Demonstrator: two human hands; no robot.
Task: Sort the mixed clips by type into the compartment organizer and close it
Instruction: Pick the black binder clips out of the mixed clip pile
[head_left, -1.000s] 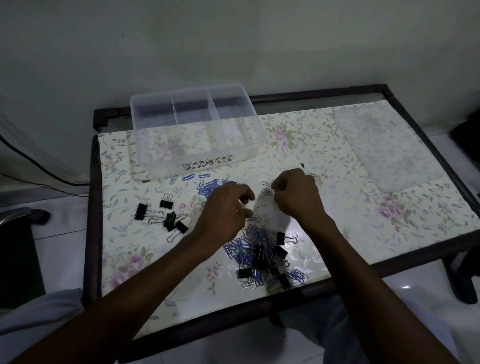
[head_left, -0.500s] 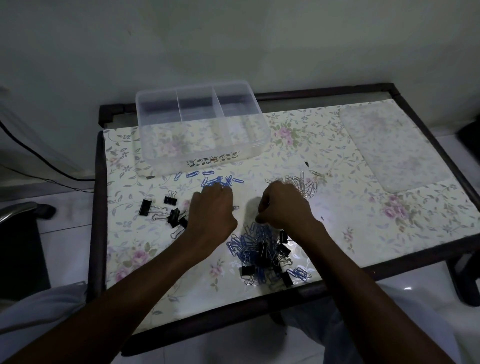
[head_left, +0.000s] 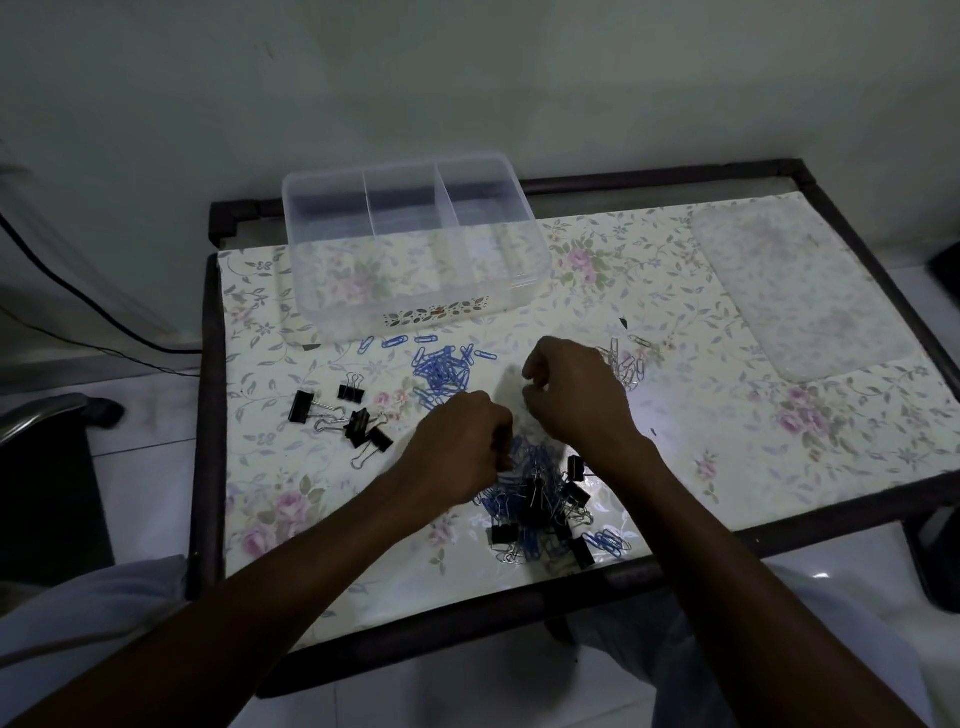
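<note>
A clear three-compartment organizer (head_left: 415, 249) stands open and empty at the back of the table. In front of it lie sorted blue paper clips (head_left: 441, 371), with silver paper clips (head_left: 626, 364) to the right and black binder clips (head_left: 348, 415) to the left. A mixed pile (head_left: 540, 504) of blue clips, silver clips and binder clips sits near the front edge. My left hand (head_left: 462, 441) has curled fingers pinching a paper clip at the pile's upper left edge. My right hand (head_left: 571, 395) hovers just behind the pile, its fingers curled with nothing visible in them.
The organizer's clear lid (head_left: 800, 291) lies flat at the back right. A floral cloth covers the table (head_left: 260, 519), which has a dark frame. A cable (head_left: 78, 306) runs along the floor on the left, next to a chair part (head_left: 47, 415).
Both hands came back from the sorted blue and silver heaps to the mixed pile. My left hand has since moved right onto its edge.
</note>
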